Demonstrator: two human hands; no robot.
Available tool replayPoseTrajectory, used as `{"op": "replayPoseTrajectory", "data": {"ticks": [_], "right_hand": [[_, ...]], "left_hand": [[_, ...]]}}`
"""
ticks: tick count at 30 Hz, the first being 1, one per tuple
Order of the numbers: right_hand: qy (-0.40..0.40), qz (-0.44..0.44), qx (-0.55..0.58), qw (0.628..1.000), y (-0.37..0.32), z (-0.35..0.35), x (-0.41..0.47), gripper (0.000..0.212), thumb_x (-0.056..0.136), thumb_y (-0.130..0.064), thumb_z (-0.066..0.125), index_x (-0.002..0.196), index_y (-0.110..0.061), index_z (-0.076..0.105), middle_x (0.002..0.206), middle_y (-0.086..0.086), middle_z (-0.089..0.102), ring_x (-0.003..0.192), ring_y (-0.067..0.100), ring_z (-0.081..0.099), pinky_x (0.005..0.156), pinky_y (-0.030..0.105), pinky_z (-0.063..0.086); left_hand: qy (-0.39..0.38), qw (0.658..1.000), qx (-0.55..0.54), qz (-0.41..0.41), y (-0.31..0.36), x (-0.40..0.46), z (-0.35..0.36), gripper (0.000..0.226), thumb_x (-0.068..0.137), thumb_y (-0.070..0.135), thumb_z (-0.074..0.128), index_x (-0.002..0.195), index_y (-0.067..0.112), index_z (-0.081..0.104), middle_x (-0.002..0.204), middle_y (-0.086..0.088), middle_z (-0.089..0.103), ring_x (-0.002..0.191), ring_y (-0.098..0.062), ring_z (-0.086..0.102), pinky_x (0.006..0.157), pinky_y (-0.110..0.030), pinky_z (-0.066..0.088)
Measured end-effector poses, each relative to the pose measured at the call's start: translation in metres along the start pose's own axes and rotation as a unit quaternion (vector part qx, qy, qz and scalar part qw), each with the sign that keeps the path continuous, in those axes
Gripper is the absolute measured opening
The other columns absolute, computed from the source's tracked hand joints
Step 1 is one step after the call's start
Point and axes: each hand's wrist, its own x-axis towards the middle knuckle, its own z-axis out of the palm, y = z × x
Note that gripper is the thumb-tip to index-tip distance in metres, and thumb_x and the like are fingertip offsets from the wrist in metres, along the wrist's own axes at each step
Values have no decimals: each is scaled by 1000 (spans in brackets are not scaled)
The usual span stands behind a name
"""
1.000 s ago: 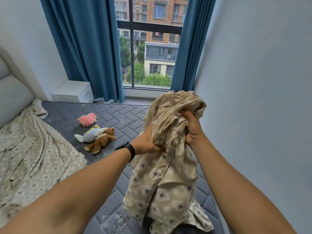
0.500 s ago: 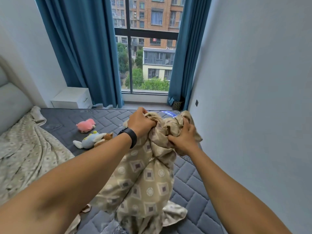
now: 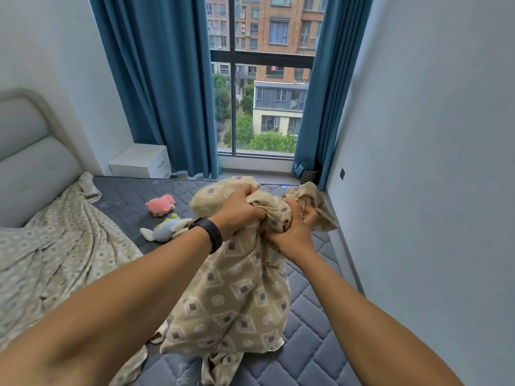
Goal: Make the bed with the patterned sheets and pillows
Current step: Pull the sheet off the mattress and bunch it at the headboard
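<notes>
Where both hands (image 3: 267,218) clench: pillowcase (image 3: 237,296).

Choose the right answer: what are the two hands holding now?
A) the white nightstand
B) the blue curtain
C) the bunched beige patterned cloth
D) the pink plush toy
C: both the left hand and the right hand have their fingers curled into the bunched top of the cloth, which hangs down to the mattress; the pink toy lies untouched.
</notes>
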Motion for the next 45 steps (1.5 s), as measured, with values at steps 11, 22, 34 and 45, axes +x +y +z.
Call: {"op": "replayPoseTrajectory", "data": {"ticks": [11,22,34,45], "right_hand": [[14,14,82,996,15,-18,26,81,71,-33,90,140,-40,47,136,8,42,110,24,60,95,43,57],[-41,-69,7,997,-18,-5,6,82,80,-36,79,145,-43,28,130,-1,23,121,13,32,100,21,39],[118,35,-10,992,8,-19,43,57,77,-47,60,132,-31,56,133,12,55,113,33,58,95,48,52],[212,49,144,965,-38,-81,94,25,109,-12,37,115,-1,58,112,19,60,105,28,52,113,40,37]], "left_hand": [[-37,997,-19,67,-3,-8,12,47,74,14,85,103,12,47,88,1,53,75,-7,50,72,-28,47],[-123,989,-17,77,34,6,-18,32,66,9,74,89,15,52,83,-3,55,79,-14,52,72,-31,43],[-31,990,85,105,7,9,-36,68,73,41,89,131,25,56,125,3,59,110,-10,58,95,-22,47],[-69,984,160,-23,-115,2,-23,126,44,50,100,149,28,33,140,8,49,130,-13,49,112,-41,42]]}}
